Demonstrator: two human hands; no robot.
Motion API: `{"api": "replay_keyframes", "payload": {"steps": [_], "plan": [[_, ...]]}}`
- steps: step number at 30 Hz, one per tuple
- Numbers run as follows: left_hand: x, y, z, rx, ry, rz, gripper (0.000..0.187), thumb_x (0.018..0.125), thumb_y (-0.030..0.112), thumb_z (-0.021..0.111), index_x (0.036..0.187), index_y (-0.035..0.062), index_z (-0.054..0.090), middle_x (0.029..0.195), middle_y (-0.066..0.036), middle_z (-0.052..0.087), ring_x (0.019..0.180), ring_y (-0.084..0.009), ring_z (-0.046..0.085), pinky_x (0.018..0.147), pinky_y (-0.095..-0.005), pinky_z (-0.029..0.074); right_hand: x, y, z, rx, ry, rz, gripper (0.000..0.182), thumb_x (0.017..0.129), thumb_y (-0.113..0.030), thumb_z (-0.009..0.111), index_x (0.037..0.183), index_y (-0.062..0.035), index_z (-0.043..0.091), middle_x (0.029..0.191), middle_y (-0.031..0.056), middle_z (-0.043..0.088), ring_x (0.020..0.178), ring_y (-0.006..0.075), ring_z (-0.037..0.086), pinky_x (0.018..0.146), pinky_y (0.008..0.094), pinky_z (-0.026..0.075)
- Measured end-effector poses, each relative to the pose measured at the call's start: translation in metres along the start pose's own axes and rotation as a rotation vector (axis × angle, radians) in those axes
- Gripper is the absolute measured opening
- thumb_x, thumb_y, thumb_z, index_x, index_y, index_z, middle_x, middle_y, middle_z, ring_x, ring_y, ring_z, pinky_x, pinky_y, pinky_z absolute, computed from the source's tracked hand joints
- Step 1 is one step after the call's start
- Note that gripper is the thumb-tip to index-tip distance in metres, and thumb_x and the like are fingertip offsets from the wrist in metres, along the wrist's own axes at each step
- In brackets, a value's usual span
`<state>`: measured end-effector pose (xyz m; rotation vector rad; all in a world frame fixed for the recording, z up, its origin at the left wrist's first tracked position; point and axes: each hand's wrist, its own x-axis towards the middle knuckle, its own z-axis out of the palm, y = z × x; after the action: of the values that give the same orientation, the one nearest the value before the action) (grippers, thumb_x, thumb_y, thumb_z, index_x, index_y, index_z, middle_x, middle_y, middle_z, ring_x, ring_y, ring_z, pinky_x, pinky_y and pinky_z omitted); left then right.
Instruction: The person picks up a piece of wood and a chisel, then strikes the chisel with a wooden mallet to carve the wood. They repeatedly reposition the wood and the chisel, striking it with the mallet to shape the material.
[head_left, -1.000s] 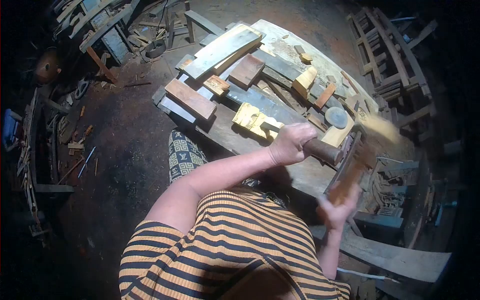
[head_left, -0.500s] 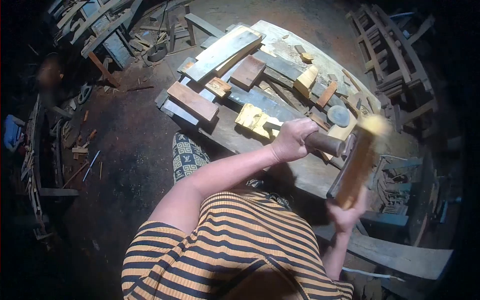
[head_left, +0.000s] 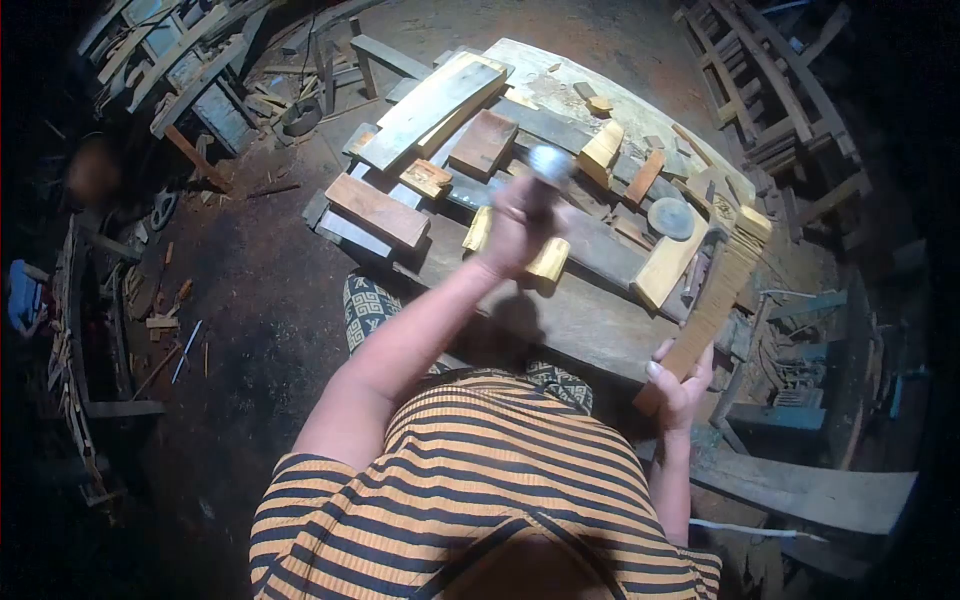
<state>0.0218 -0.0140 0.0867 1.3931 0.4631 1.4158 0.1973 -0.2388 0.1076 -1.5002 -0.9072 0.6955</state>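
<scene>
My left hand (head_left: 520,225) is closed around a chisel, whose handle end (head_left: 548,165) points up and is blurred; its blade is hidden. Below that hand, a yellow carved wood block (head_left: 547,264) lies on the workbench (head_left: 600,335), partly covered by the hand. My right hand (head_left: 682,385) grips the lower end of a long brown wooden mallet (head_left: 715,305), held at the bench's right end. The mallet's pale top end leans up and to the right. The two hands are well apart.
A reddish block (head_left: 378,208) and a long grey-topped plank (head_left: 430,110) lie on the bench's left part. Near the right end are a round grey disc (head_left: 672,218) and a pale board (head_left: 675,265). Wooden frames (head_left: 770,90) stand at upper right.
My left hand has moved left over the yellow block, and the chisel handle has swung from pointing right to pointing up. The mallet, blurred before, now shows clearly, slightly farther right.
</scene>
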Motion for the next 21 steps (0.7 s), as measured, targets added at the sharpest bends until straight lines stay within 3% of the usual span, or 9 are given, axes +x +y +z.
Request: {"api": "replay_keyframes", "payload": {"steps": [3, 6, 11, 13, 17, 18, 19, 20, 21], "plan": [[0.015, 0.012, -0.041, 0.001, 0.176, -0.171, 0.011, 0.076, 0.001, 0.062, 0.08, 0.0057, 0.053, 0.067, -0.003, 0.055, 0.058, -0.0119, 0.057, 0.056, -0.0252, 0.048, 0.008, 0.001, -0.003, -0.049, -0.033, 0.003, 0.066, 0.06, -0.018, 0.074, 0.117, -0.0007, 0.045, 0.088, 0.0032, 0.053, 0.078, 0.0124, 0.052, 0.071, 0.0272, 0.044], [0.021, -0.005, -0.066, -0.218, 0.302, -0.203, 0.014, 0.077, 0.003, 0.063, 0.082, 0.0066, 0.05, 0.065, -0.004, 0.053, 0.055, -0.0139, 0.057, 0.054, -0.0294, 0.052, 0.032, -0.017, 0.007, -0.244, -0.17, -0.065, 0.077, 0.061, -0.024, 0.078, 0.124, 0.0023, 0.043, 0.103, 0.0098, 0.057, 0.094, 0.0189, 0.055, 0.085, 0.0303, 0.043], [0.019, -0.01, -0.074, -0.316, 0.335, -0.195, 0.015, 0.076, 0.0, 0.062, 0.083, 0.006, 0.051, 0.065, -0.004, 0.052, 0.055, -0.0151, 0.058, 0.054, -0.0304, 0.053, 0.083, -0.123, 0.057, -0.533, -0.385, -0.493, 0.078, 0.053, -0.018, 0.074, 0.123, -0.0002, 0.047, 0.099, 0.0079, 0.057, 0.09, 0.0173, 0.056, 0.082, 0.0286, 0.043], [0.017, -0.008, -0.073, -0.301, 0.339, -0.179, 0.015, 0.076, -0.001, 0.062, 0.083, 0.0058, 0.051, 0.065, -0.005, 0.053, 0.055, -0.0156, 0.058, 0.054, -0.0305, 0.053, 0.092, -0.169, 0.092, -0.414, -0.431, -0.755, 0.076, 0.054, -0.012, 0.069, 0.125, -0.0025, 0.045, 0.099, 0.009, 0.058, 0.089, 0.018, 0.057, 0.08, 0.0296, 0.045], [0.013, -0.001, -0.07, -0.279, 0.348, -0.154, 0.01, 0.077, 0.004, 0.065, 0.078, 0.004, 0.055, 0.065, -0.004, 0.057, 0.056, -0.0121, 0.057, 0.054, -0.0262, 0.05, 0.115, -0.186, 0.149, -0.034, -0.747, -0.75, 0.074, 0.063, -0.024, 0.073, 0.126, -0.0026, 0.042, 0.109, 0.0105, 0.053, 0.092, 0.0183, 0.057, 0.085, 0.0309, 0.046], [0.01, -0.002, -0.068, -0.22, 0.353, -0.18, 0.009, 0.076, 0.004, 0.065, 0.078, 0.0036, 0.056, 0.065, -0.004, 0.058, 0.055, -0.0118, 0.057, 0.054, -0.0259, 0.049, 0.126, -0.183, 0.158, -0.297, -0.762, -0.922, 0.064, 0.062, -0.013, 0.07, 0.117, -0.0017, 0.04, 0.098, 0.0147, 0.059, 0.09, 0.023, 0.059, 0.083, 0.035, 0.049], [0.009, -0.007, -0.07, -0.161, 0.358, -0.205, 0.008, 0.076, 0.004, 0.065, 0.077, 0.0031, 0.057, 0.064, -0.004, 0.059, 0.055, -0.0116, 0.057, 0.054, -0.0256, 0.048, 0.131, -0.183, 0.162, -0.705, -0.789, -0.769, 0.052, 0.061, -0.013, 0.072, 0.107, -0.0024, 0.048, 0.089, 0.0162, 0.06, 0.084, 0.0267, 0.06, 0.077, 0.0376, 0.05], [0.004, -0.035, -0.085, 0.114, 0.197, -0.094, 0.006, 0.076, 0.003, 0.065, 0.076, 0.0028, 0.059, 0.063, -0.004, 0.06, 0.054, -0.0107, 0.056, 0.054, -0.0251, 0.047, 0.131, -0.197, 0.172, -1.016, -0.852, -0.637, 0.047, 0.061, -0.014, 0.072, 0.102, -0.0024, 0.051, 0.085, 0.015, 0.06, 0.082, 0.027, 0.061, 0.074, 0.0377, 0.051], [0.013, -0.054, -0.083, -0.149, 0.295, -0.32, 0.007, 0.075, 0.002, 0.066, 0.076, 0.0027, 0.059, 0.063, -0.003, 0.059, 0.055, -0.0097, 0.056, 0.054, -0.0245, 0.048, 0.129, -0.217, 0.183, -1.32, -0.898, -0.482, 0.042, 0.061, -0.016, 0.072, 0.097, -0.0023, 0.055, 0.08, 0.0138, 0.061, 0.079, 0.0273, 0.061, 0.071, 0.0379, 0.051]]}}
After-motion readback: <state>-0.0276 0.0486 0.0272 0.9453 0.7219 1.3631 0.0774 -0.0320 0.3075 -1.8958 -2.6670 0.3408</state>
